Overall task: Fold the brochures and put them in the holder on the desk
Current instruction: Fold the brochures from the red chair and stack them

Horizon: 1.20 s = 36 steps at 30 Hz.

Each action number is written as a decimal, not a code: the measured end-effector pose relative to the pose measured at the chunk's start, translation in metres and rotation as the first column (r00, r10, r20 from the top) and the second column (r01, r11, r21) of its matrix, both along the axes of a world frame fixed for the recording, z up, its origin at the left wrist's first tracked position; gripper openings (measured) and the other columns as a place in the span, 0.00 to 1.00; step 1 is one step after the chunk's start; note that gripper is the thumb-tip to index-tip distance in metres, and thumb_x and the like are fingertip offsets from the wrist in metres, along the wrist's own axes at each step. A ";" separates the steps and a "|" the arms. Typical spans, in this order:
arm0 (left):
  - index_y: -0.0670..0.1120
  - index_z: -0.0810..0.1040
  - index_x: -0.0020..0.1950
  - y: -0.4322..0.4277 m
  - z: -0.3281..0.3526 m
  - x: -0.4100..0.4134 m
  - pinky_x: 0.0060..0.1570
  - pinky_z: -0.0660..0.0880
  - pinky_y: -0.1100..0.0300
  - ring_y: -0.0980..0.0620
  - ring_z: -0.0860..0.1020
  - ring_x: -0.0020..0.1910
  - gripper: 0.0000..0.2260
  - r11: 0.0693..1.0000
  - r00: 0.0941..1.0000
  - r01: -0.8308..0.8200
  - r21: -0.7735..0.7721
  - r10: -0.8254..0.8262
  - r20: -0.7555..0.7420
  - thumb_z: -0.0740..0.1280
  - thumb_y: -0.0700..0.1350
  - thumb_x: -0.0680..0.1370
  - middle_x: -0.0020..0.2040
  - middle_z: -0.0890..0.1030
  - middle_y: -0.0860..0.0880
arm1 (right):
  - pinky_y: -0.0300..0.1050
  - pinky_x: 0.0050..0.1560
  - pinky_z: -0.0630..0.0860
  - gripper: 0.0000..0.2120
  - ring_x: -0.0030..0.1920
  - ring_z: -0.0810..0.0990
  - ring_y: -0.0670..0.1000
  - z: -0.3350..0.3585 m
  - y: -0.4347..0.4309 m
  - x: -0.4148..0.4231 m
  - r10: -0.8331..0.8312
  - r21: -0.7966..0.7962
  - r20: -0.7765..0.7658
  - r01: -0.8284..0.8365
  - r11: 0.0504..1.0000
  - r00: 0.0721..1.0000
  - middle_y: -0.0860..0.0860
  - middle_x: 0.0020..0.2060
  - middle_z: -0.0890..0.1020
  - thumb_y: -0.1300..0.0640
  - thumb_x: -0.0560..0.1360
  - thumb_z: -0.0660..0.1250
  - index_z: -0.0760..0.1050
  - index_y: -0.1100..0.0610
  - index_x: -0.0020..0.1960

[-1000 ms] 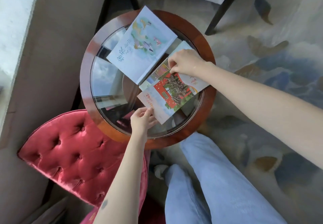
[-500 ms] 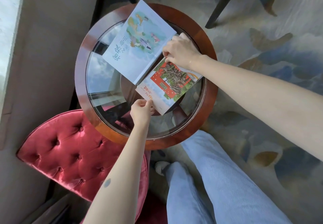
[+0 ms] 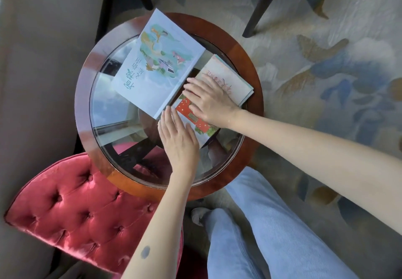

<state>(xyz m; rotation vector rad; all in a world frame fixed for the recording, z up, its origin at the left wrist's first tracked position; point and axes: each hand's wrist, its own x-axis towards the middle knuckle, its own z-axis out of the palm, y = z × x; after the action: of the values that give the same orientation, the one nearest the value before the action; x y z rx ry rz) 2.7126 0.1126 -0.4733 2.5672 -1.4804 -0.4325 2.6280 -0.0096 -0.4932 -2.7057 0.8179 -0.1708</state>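
A red-and-green illustrated brochure (image 3: pixel 201 124) lies folded on the round glass table (image 3: pixel 102 104), its cream outer panel (image 3: pixel 226 78) turned over to the far right. My right hand (image 3: pixel 208 100) rests flat on the brochure's middle, fingers spread. At the brochure's near left end my left hand (image 3: pixel 177 137) lies flat as well, fingers together. A larger pale blue brochure (image 3: pixel 156 65) with green characters lies to the left, its edge overlapping the red one. I see no holder.
The table has a wide reddish wooden rim (image 3: pixel 250 143). A red tufted velvet seat (image 3: pixel 82 211) stands at the near left. Dark chair legs (image 3: pixel 261 6) stand beyond the table on a patterned carpet. My jeans-clad legs (image 3: pixel 261 235) are at the bottom right.
The brochure's left cream panel has been folded over to the right. Both hands went from pinching its corners to pressing flat on it.
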 end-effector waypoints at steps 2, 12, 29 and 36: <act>0.37 0.55 0.75 -0.014 -0.012 -0.009 0.75 0.48 0.50 0.43 0.55 0.76 0.23 0.999 0.998 -0.016 0.046 0.019 -0.053 0.52 0.42 0.81 0.75 0.58 0.39 | 0.56 0.71 0.63 0.18 0.69 0.70 0.55 -0.009 0.014 -0.001 0.080 0.012 -0.022 -0.080 0.997 0.997 0.56 0.65 0.75 0.57 0.78 0.58 0.73 0.62 0.65; 0.35 0.54 0.74 -0.013 -0.050 -0.020 0.74 0.51 0.48 0.43 0.56 0.75 0.24 0.998 0.999 -0.021 0.055 0.019 0.029 0.49 0.45 0.80 0.75 0.59 0.38 | 0.54 0.70 0.64 0.20 0.71 0.67 0.51 -0.038 0.014 -0.011 0.127 -0.084 -0.031 -0.129 0.988 0.991 0.53 0.69 0.70 0.57 0.78 0.57 0.70 0.59 0.69; 0.35 0.56 0.74 -0.016 -0.050 -0.018 0.73 0.51 0.48 0.44 0.55 0.74 0.26 0.997 1.000 -0.024 0.073 0.022 0.019 0.48 0.47 0.78 0.74 0.61 0.38 | 0.58 0.73 0.57 0.30 0.75 0.57 0.54 -0.035 -0.045 -0.057 0.009 -0.065 -0.196 -0.022 0.998 0.981 0.56 0.74 0.60 0.47 0.78 0.54 0.56 0.60 0.75; 0.36 0.55 0.74 -0.015 -0.049 -0.017 0.72 0.52 0.47 0.43 0.56 0.74 0.26 0.996 1.000 -0.024 0.080 0.024 0.012 0.48 0.47 0.78 0.74 0.61 0.38 | 0.57 0.74 0.53 0.31 0.75 0.54 0.53 -0.038 -0.043 -0.056 0.003 -0.087 -0.228 -0.023 0.996 0.974 0.56 0.75 0.57 0.46 0.77 0.53 0.53 0.60 0.76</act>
<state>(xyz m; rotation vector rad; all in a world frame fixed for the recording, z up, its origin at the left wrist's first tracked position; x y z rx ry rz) 2.6953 0.0975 -0.5222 2.6499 -1.4630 -0.4851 2.5719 -0.0527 -0.5311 -2.8506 0.8739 0.1123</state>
